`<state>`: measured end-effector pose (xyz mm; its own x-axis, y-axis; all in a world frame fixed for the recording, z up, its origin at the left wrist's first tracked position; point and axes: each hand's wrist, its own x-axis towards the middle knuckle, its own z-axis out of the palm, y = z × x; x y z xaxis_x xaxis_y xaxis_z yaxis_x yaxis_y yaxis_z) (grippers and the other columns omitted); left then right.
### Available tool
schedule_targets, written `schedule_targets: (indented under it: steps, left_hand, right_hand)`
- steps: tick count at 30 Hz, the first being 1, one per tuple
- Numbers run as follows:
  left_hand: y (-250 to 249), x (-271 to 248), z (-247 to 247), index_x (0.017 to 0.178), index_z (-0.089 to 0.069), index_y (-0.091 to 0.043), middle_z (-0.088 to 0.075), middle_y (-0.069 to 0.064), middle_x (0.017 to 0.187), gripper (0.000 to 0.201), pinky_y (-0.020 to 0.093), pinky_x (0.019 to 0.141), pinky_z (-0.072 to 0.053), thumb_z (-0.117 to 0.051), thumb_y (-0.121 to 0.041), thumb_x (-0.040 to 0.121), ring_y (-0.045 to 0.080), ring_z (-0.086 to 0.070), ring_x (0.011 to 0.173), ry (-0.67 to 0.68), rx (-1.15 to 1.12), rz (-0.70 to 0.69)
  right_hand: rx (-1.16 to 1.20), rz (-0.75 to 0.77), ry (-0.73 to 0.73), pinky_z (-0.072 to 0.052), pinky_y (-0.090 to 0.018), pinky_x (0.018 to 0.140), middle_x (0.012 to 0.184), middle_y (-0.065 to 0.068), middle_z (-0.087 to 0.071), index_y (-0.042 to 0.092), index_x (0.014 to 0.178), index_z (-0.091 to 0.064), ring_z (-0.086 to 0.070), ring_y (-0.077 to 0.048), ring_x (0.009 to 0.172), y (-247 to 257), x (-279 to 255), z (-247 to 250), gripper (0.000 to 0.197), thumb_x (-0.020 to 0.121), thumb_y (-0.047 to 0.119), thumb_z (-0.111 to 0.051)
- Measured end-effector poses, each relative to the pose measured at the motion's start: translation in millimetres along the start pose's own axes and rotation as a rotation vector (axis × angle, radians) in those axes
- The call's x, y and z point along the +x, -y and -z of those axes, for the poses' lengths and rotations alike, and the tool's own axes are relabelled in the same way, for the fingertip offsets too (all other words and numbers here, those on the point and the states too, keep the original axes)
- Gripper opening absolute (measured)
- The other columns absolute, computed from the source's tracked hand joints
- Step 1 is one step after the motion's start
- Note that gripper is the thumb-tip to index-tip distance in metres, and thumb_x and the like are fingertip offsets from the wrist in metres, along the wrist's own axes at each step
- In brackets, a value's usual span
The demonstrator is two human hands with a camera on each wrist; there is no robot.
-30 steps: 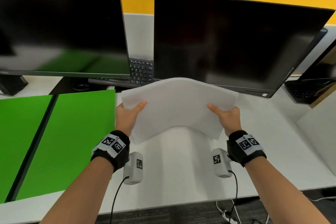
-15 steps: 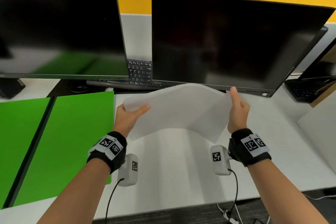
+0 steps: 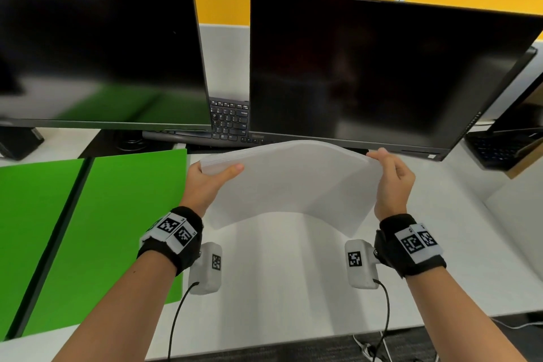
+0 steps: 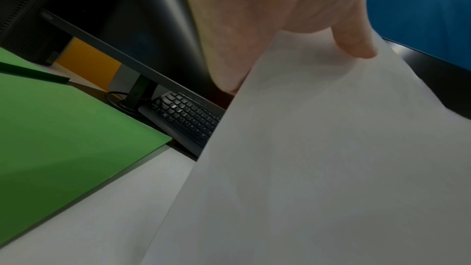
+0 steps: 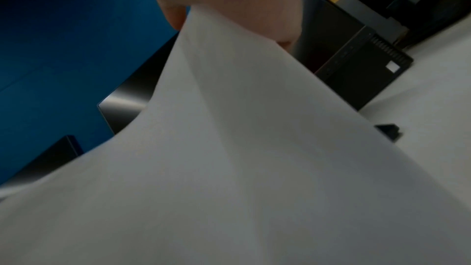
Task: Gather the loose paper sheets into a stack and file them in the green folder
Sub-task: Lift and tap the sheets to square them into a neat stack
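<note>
A stack of white paper sheets (image 3: 293, 182) is held up above the desk, bowed upward in the middle. My left hand (image 3: 214, 176) grips its left edge, thumb on top. My right hand (image 3: 388, 173) pinches the far right corner from the side. The left wrist view has the paper stack (image 4: 318, 158) filling the right side under my left hand (image 4: 293, 27). In the right wrist view the paper stack (image 5: 242, 158) hangs below my right hand (image 5: 229, 7). The green folder (image 3: 111, 229) lies open and flat on the desk to the left, also seen as the green folder (image 4: 56, 128).
Two dark monitors (image 3: 367, 73) stand close behind the paper, with a black keyboard (image 3: 229, 120) between them. A laptop (image 3: 505, 147) sits at the far right. The white desk (image 3: 279, 273) runs beneath the stack to its front edge, where cables hang.
The stack has been lifted and tipped up toward the monitors. My right hand has shifted from the near right edge to the far right corner. My left hand keeps its grip.
</note>
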<state>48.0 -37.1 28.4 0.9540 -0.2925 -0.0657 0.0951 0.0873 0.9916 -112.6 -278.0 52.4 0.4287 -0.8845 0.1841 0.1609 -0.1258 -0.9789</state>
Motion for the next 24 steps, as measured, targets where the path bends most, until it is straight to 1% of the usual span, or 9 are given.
schedule_targets:
  steps: [1,4,5,8,10,13,17,20,24]
  left_hand:
    - [-0.5,0.0,0.1,0.105,-0.063,-0.001,-0.072,0.008,0.099,0.066,0.036,0.089,-0.052,-0.087,-0.03,0.05,0.021,-0.067,0.092,0.011,0.003,-0.002]
    - [-2.0,-0.1,0.9,0.086,-0.068,-0.014,-0.074,-0.009,0.077,0.024,0.028,0.081,-0.053,-0.081,-0.01,0.066,0.007,-0.069,0.075,0.037,0.022,-0.022]
    - [-3.1,-1.0,0.4,0.084,-0.068,-0.018,-0.074,-0.013,0.071,0.022,0.023,0.078,-0.054,-0.077,-0.006,0.069,0.002,-0.068,0.071,0.042,0.026,-0.04]
    - [-3.6,-2.1,-0.6,0.087,-0.067,-0.023,-0.073,-0.018,0.068,0.028,0.012,0.071,-0.054,-0.074,0.0,0.072,-0.005,-0.067,0.069,0.057,0.005,-0.078]
    - [-3.4,-1.8,-0.8,0.088,-0.066,-0.024,-0.073,-0.018,0.069,0.03,0.011,0.072,-0.054,-0.073,0.0,0.072,-0.005,-0.067,0.069,0.059,-0.007,-0.087]
    - [-3.6,0.0,-0.6,0.09,-0.065,-0.025,-0.072,-0.013,0.076,0.032,0.011,0.072,-0.054,-0.074,0.0,0.072,-0.005,-0.066,0.069,0.044,-0.014,-0.107]
    - [-4.2,0.1,-1.1,0.091,-0.063,-0.026,-0.067,-0.005,0.087,0.034,0.008,0.066,-0.052,-0.074,0.001,0.072,-0.007,-0.065,0.067,0.06,-0.019,-0.131]
    - [-4.4,0.5,1.4,0.091,-0.062,-0.027,-0.067,-0.004,0.088,0.035,0.008,0.067,-0.052,-0.074,0.0,0.072,-0.005,-0.064,0.068,0.069,-0.009,-0.132]
    - [-4.7,0.3,1.0,0.088,-0.063,-0.026,-0.067,-0.006,0.084,0.032,0.007,0.067,-0.052,-0.074,-0.001,0.072,-0.006,-0.064,0.066,0.08,0.026,-0.133]
  right_hand:
    - [-0.022,-0.001,0.007,-0.043,-0.023,0.059,0.052,0.016,-0.058,0.02,0.064,-0.064,-0.052,-0.013,0.065,0.8,-0.5,0.3,0.028,0.09,0.015,-0.054]
    - [-0.031,0.02,-0.006,-0.045,-0.024,0.065,0.06,0.018,-0.061,0.024,0.067,-0.064,-0.054,-0.009,0.07,0.3,-1.1,2.6,0.025,0.088,0.013,-0.057]
    - [-0.014,0.032,-0.019,-0.046,-0.021,0.068,0.066,0.017,-0.062,0.025,0.07,-0.064,-0.055,-0.007,0.073,0.6,-1.1,3.2,0.023,0.088,0.012,-0.057]
    - [-0.013,0.049,-0.036,-0.045,-0.014,0.069,0.08,0.011,-0.061,0.025,0.076,-0.063,-0.055,-0.001,0.075,-0.6,-1.0,4.5,0.023,0.09,0.009,-0.054]
    - [-0.013,0.036,-0.039,-0.046,-0.016,0.064,0.071,0.015,-0.062,0.023,0.075,-0.062,-0.056,0.001,0.069,-0.8,-0.8,5.4,0.026,0.09,0.006,-0.049]
    - [0.0,0.03,-0.046,-0.045,-0.011,0.056,0.058,0.019,-0.062,0.022,0.074,-0.06,-0.056,0.005,0.058,2.5,0.1,3.0,0.029,0.089,0.002,-0.045]
    - [0.02,0.008,-0.082,-0.044,-0.024,0.071,0.081,0.008,-0.058,0.026,0.074,-0.061,-0.053,-0.011,0.078,-4.7,-3.4,3.9,0.027,0.089,0.006,-0.05]
    - [0.028,-0.014,-0.085,-0.043,-0.034,0.08,0.082,0.008,-0.059,0.026,0.074,-0.062,-0.053,-0.018,0.086,-6.6,-1.1,5.9,0.025,0.089,0.007,-0.052]
    - [0.01,-0.006,-0.053,-0.042,-0.035,0.08,0.081,0.004,-0.057,0.025,0.073,-0.062,-0.052,-0.019,0.083,-4.8,2.2,5.7,0.026,0.088,0.006,-0.053]
